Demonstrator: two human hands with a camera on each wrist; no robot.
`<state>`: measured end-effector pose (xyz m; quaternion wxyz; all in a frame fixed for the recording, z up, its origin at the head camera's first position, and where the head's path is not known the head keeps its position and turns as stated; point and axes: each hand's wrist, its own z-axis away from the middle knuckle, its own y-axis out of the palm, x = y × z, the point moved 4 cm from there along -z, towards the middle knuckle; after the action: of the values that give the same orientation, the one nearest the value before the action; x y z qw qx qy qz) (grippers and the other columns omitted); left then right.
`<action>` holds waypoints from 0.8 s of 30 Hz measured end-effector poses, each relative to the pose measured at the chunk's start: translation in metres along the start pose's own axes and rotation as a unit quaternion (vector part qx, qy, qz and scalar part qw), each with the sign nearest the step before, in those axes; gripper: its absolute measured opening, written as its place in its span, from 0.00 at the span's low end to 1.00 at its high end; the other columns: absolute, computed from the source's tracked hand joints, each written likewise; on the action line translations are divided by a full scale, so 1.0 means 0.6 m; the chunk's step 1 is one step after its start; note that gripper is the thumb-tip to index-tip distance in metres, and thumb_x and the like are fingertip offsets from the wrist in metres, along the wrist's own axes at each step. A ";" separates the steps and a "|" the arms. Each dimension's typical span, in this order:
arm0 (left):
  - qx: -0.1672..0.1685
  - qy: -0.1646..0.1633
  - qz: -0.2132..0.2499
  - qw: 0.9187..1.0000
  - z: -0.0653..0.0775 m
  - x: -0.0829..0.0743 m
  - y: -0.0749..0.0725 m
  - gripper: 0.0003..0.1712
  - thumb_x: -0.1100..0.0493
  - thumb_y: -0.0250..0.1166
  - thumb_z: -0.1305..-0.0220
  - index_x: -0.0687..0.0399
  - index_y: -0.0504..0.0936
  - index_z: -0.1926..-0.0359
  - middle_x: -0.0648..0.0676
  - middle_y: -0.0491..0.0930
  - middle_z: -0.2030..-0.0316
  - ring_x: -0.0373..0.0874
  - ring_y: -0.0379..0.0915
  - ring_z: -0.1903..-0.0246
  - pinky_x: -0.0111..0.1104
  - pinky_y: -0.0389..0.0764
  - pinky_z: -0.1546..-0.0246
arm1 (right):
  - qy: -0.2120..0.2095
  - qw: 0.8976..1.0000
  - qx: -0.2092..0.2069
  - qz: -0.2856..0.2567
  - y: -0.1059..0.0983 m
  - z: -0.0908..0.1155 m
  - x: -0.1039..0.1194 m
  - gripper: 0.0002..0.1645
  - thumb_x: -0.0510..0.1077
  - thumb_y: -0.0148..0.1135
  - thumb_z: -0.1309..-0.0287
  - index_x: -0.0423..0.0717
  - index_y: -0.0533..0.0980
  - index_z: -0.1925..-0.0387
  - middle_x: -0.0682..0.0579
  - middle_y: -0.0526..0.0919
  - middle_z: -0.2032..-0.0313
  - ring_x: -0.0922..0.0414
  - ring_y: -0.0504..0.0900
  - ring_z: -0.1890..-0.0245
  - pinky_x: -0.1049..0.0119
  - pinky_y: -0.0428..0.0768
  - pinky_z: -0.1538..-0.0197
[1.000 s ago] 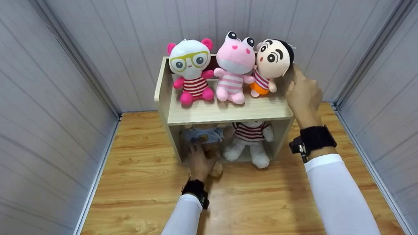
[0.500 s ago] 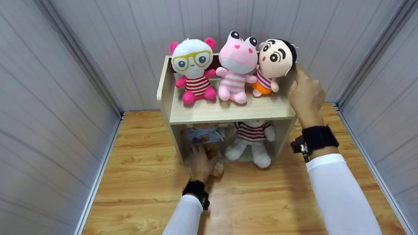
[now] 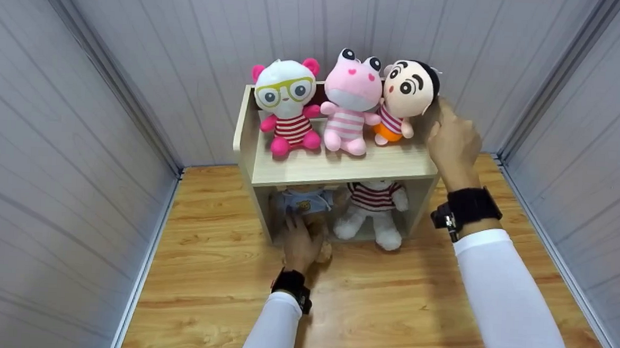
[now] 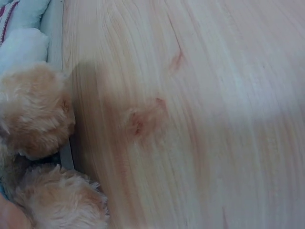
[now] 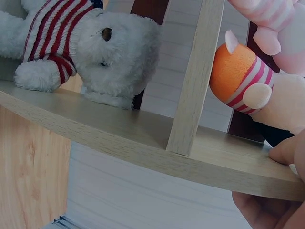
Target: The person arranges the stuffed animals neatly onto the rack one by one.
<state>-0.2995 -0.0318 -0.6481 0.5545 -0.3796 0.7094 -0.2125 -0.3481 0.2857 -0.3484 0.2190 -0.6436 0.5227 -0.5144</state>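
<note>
My left hand (image 3: pixel 300 243) rests on a brown teddy bear in a light blue hoodie (image 3: pixel 311 200), fingers extended over its lower body. The bear sits in the lower left of a small wooden shelf (image 3: pixel 336 173), its head hidden by the board above. Its fluffy feet (image 4: pixel 38 109) stick out past the shelf's front edge in the left wrist view. My right hand (image 3: pixel 455 142) grips the shelf's right side panel (image 5: pixel 224 179), thumb inside and fingers outside. A doll with black hair and orange shorts (image 3: pixel 407 89) leans close beside that hand.
A white plush bear in a striped sweater (image 3: pixel 374 214) sits in the lower right. Up top are a panda plush with yellow glasses (image 3: pixel 287 106) and a pink frog plush (image 3: pixel 350 102). Grey panel walls (image 3: pixel 65 182) enclose the wooden floor (image 3: pixel 377 305) on three sides.
The left hand has shifted very slightly down, and the hoodie's front print shows a little more clearly. The right hand keeps its grip on the side panel.
</note>
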 end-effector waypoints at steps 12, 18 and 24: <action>0.034 -0.008 0.018 0.999 0.005 -0.004 -0.003 0.59 0.43 0.71 0.40 0.63 0.49 0.20 0.73 0.43 0.21 0.73 0.50 0.25 0.59 0.62 0.29 | 0.003 1.000 0.008 0.002 -0.001 -0.001 -0.003 0.35 0.42 0.49 0.32 0.59 0.64 0.24 0.28 0.84 0.61 0.34 0.82 0.68 0.41 0.77 0.64; 0.025 -0.001 0.015 1.000 0.015 -0.014 -0.020 0.57 0.42 0.73 0.43 0.65 0.57 0.23 0.78 0.52 0.25 0.75 0.59 0.30 0.62 0.64 0.31 | -0.003 1.000 -0.019 -0.012 0.002 -0.002 -0.005 0.34 0.45 0.47 0.34 0.57 0.68 0.27 0.29 0.83 0.68 0.35 0.81 0.70 0.40 0.77 0.64; 0.008 0.010 0.056 0.998 0.021 -0.037 -0.047 0.50 0.48 0.72 0.42 0.62 0.61 0.25 0.74 0.58 0.27 0.70 0.63 0.31 0.58 0.68 0.33 | -0.007 0.999 -0.026 -0.022 0.009 -0.004 -0.003 0.34 0.44 0.46 0.35 0.58 0.69 0.27 0.27 0.84 0.65 0.32 0.82 0.68 0.38 0.77 0.63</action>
<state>-0.2766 -0.0308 -0.6174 0.5616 -0.3326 0.7332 -0.1908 -0.3523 0.2858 -0.3525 0.1944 -0.6642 0.5204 -0.5003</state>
